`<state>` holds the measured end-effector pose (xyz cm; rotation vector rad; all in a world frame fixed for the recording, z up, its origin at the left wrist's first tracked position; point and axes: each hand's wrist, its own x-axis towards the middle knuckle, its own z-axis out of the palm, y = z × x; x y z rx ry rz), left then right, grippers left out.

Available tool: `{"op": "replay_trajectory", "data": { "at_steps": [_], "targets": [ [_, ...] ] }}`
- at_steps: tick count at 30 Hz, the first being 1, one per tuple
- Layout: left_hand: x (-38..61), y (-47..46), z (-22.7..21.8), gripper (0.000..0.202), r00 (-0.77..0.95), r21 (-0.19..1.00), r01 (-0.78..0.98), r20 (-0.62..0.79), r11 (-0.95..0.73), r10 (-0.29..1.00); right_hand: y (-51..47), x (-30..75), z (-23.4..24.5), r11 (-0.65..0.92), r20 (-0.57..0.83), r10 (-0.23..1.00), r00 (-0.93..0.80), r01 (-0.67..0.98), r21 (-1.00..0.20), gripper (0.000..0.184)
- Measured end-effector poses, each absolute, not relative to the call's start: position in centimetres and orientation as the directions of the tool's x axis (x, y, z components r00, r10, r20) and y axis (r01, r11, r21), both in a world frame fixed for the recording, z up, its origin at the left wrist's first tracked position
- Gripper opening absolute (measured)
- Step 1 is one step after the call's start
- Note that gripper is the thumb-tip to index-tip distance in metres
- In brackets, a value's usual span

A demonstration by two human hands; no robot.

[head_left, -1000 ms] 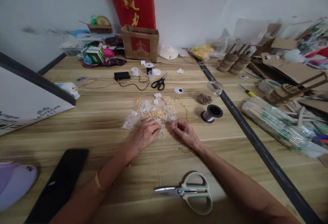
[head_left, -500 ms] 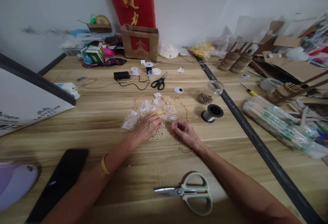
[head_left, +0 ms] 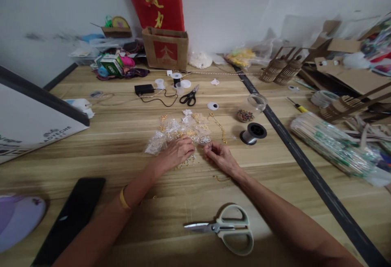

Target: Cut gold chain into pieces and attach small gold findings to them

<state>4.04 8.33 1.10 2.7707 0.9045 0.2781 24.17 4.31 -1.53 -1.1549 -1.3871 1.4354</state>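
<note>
My left hand (head_left: pixel 179 152) rests low over loose gold and silver jewellery findings (head_left: pixel 191 159), its fingers bent and drawn together at their edge. Whatever its fingertips pinch is too small to make out. Close by on the right, my right hand (head_left: pixel 222 158) has thumb and forefinger pressed together, and anything between them is hidden. Small clear bags (head_left: pixel 157 141) of findings lie around the left hand. White rings (head_left: pixel 205 140) sit just beyond the gap between the hands. A gold chain (head_left: pixel 219 128) lies past the right hand, and a shorter chain (head_left: pixel 221 179) lies beside that wrist.
Large scissors (head_left: pixel 233 229) lie in front, with a black phone (head_left: pixel 71 218) at left. To the right stand a wire spool (head_left: pixel 253 133) and a jar of beads (head_left: pixel 246 115). Black-handled scissors (head_left: pixel 190 97) lie farther back. Bagged sticks (head_left: pixel 328 145) lie at far right.
The fingers of my left hand have shifted slightly to the right over the findings. My right hand stays nearly where it was, fingers still pressed together.
</note>
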Motion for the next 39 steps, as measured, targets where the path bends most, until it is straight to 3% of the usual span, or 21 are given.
{"op": "replay_trajectory", "data": {
  "at_steps": [10, 26, 32, 35, 39],
  "targets": [
    [4.2, 8.3, 0.9, 0.022, 0.805, 0.198, 0.57, 0.064, -0.798, 0.59, 4.5, 24.4, -1.8, -0.052, -0.059, 0.962, -0.267, 0.033, -0.998, 0.025],
    [3.4, 6.1, 0.8, 0.018, 0.669, 0.293, 0.626, 0.275, -0.723, 0.691, 4.6, 24.4, -1.7, -0.055, -0.06, 0.963, -0.263, 0.026, -0.998, 0.024],
    [4.4, 0.8, 1.1, 0.028, 0.738, 0.163, 0.594, 0.28, -0.788, 0.614, 4.8, 24.5, -1.6, -0.076, -0.063, 0.971, -0.229, -0.048, -0.996, 0.026],
    [4.8, -1.1, 0.4, 0.054, 0.778, 0.059, 0.601, 0.186, -0.797, 0.6, 4.9, 24.6, -1.4, -0.101, -0.077, 0.975, -0.207, -0.107, -0.989, 0.029],
    [4.7, -1.5, -0.3, 0.063, 0.796, -0.026, 0.605, 0.053, -0.796, 0.604, 4.9, 24.6, -1.2, -0.108, -0.078, 0.973, -0.219, -0.13, -0.986, 0.031]
  ]
}}
